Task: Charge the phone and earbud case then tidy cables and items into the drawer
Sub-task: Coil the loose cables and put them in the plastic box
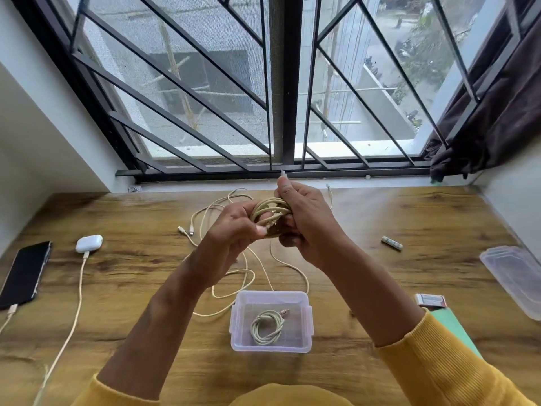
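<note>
Both forearms reach forward over the wooden table [409, 218] and meet above its middle, raised off the surface. The left hand [234, 227] curls its fingers round a coiled cream cable [270, 213], thumb pressed on the coil's near side. The right hand [304, 218] grips the same coil from the other side, its fingers wrapped over the loops, and pinches one cable end so that the plug [283, 173] sticks up past the fingertips. The two hands are close together, almost touching, with the coil clamped between them. A loose length of cable hangs from the coil down to the table.

Below the hands, more loose cables [234, 276] sprawl across the table. Just nearer the person sits a clear plastic box [270, 295] with another coiled cable [268, 326] lying inside it. At the far left the phone [25, 273] lies flat with a cable plugged into its near end, and beside it the white earbud case [89, 243] also has a cable plugged in. To the right lie a battery [391, 243], a clear lid [515, 276] and a small matchbox [431, 300].
</note>
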Action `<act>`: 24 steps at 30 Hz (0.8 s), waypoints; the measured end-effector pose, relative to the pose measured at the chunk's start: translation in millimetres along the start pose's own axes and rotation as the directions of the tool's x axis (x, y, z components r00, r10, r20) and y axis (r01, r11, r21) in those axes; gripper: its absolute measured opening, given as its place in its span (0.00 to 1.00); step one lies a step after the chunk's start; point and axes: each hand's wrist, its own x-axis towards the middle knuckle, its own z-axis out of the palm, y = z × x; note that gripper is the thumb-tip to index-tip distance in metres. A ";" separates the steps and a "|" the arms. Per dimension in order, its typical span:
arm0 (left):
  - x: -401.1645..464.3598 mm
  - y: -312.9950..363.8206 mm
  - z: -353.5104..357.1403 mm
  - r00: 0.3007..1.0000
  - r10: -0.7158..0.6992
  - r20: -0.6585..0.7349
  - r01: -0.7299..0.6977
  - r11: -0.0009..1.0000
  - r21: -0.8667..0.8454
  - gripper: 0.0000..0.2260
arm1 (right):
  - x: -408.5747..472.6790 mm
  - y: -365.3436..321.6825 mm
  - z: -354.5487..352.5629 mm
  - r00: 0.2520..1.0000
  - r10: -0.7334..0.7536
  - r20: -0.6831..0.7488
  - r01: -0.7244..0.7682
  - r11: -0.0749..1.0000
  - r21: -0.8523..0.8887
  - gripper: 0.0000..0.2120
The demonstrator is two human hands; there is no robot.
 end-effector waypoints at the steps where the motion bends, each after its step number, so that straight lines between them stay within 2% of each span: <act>1: -0.7 -0.4 0.1 1.000 0.005 0.014 -0.006 0.999 0.049 0.25 | 0.1 -1.1 -0.7 1.000 0.017 -0.013 -0.017 1.000 0.012 0.21; 2: -1.1 -1.6 1.3 1.000 0.011 0.002 -0.011 0.995 0.099 0.24 | 0.4 -2.1 -1.9 0.999 0.035 -0.018 -0.034 0.999 0.025 0.22; 4: -0.1 -6.2 6.3 0.993 0.039 -0.108 -0.018 0.981 0.194 0.20 | 1.0 -2.0 -3.5 0.998 0.054 -0.016 -0.054 0.998 0.022 0.23; 7: 2.7 -16.0 16.4 0.922 0.238 -0.306 -0.079 0.887 0.454 0.12 | 1.0 -0.5 -4.1 0.997 0.065 -0.037 -0.066 0.997 -0.037 0.22; 9: 2.5 -22.6 20.9 0.851 0.396 -0.345 -0.113 0.779 0.616 0.09 | 0.7 -1.0 -4.6 0.995 0.074 -0.061 -0.078 0.996 -0.052 0.23; 12: 0.5 -26.1 24.7 0.754 0.604 -0.259 -0.193 0.580 0.791 0.10 | 1.0 -3.7 -6.7 0.990 0.108 -0.088 -0.112 0.993 -0.038 0.24; 15: 0.3 -23.4 24.3 0.697 0.688 -0.202 -0.277 0.518 0.809 0.14 | 1.5 -5.3 -8.8 0.982 0.163 -0.090 -0.161 0.986 0.034 0.21; 19: 2.6 -23.5 20.4 0.611 0.788 -0.072 -0.302 0.317 0.899 0.10 | 2.2 -6.5 -11.9 0.967 0.252 -0.042 -0.240 0.952 0.190 0.21; 22: 3.8 -23.4 18.1 0.550 0.834 -0.047 -0.349 0.281 0.894 0.09 | 2.0 -9.1 -13.9 0.955 0.295 0.037 -0.296 0.926 0.235 0.23; 24: 3.5 -22.6 20.6 0.524 0.850 -0.055 -0.403 0.304 0.863 0.10 | 0.4 -11.7 -13.7 0.950 0.298 0.089 -0.311 0.917 0.248 0.25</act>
